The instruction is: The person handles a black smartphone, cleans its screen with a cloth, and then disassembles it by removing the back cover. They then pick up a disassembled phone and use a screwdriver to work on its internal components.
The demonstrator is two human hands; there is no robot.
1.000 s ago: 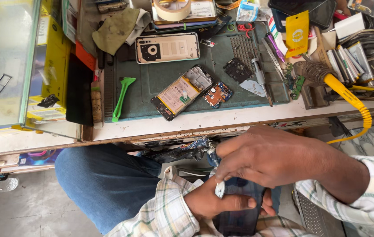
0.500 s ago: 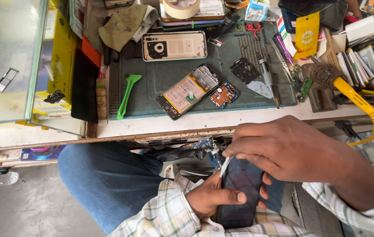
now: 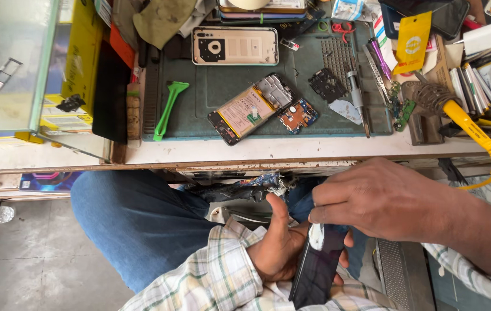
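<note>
— Two hands on one thing: the dark phone panel [image 3: 317, 269], held low over the lap, below the edge of the workbench [image 3: 268, 151].

— Which hand carries it?

— The left hand [image 3: 280, 247]. It cradles the panel from underneath, fingers curled round the far edge, thumb standing straight up and free. The right hand [image 3: 384, 198] comes over the top, fingers bent and closed down on the panel's upper end (there is a pale scrap or tab right at the fingertips; I cannot tell what it is).

— So what step is that, in your view?

— Working at the top edge, I would say: peeling or lifting something off the glass. The next move looks to need a slow, even pull while the left hand keeps the panel from twisting.

— And the bench?

— On the green mat [image 3: 199, 98] lies an opened phone [image 3: 251, 109] with its battery showing, a small circuit board [image 3: 298, 115] touching it, a pale back cover [image 3: 235, 45] above, a green pry tool [image 3: 167, 109] to one side. A yellow soldering iron [image 3: 470, 129] rests at the right.
</note>
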